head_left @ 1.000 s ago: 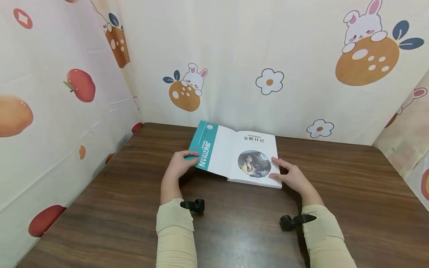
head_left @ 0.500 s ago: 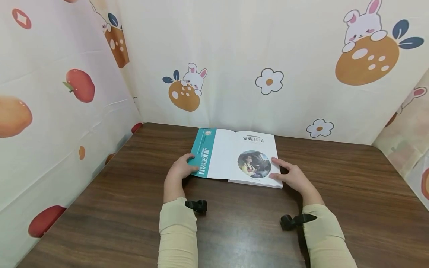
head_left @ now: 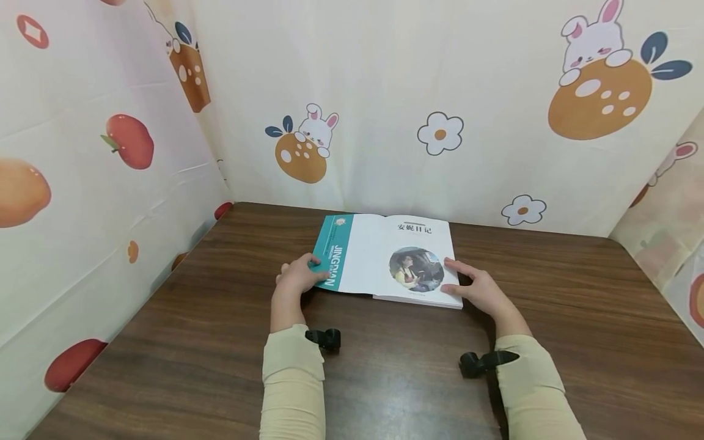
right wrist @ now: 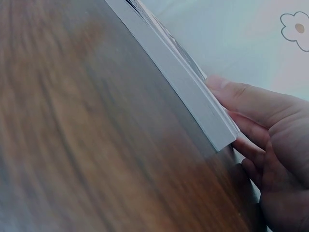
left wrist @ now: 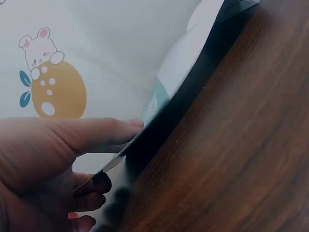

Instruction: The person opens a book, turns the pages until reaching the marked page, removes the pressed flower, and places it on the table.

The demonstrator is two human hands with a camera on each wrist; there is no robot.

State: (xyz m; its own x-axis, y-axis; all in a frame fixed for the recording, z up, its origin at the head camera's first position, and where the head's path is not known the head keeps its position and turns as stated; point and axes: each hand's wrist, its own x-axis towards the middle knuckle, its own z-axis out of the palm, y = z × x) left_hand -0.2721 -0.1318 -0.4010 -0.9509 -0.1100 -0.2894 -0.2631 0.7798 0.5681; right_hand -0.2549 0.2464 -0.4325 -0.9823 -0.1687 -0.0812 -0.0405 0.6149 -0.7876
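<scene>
I see left hand (head_left: 299, 276) clamped on teal flap (head_left: 333, 247) of open book (head_left: 365, 256), thumb on top | right hand (head_left: 480, 292) gripping its right edge | both arms (head_left: 294, 382) reaching forward | book on worktop (head_left: 396, 379), near curtain (head_left: 379, 91)

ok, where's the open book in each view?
Head: book just below centre, between left hand and right hand.
Left wrist: diagonal, from the hand at lower left to the top edge; teal strip mid-frame.
Right wrist: diagonal, top edge down to right of centre, page edges showing.
Shared landmark: wooden table, visible in all three.
</scene>
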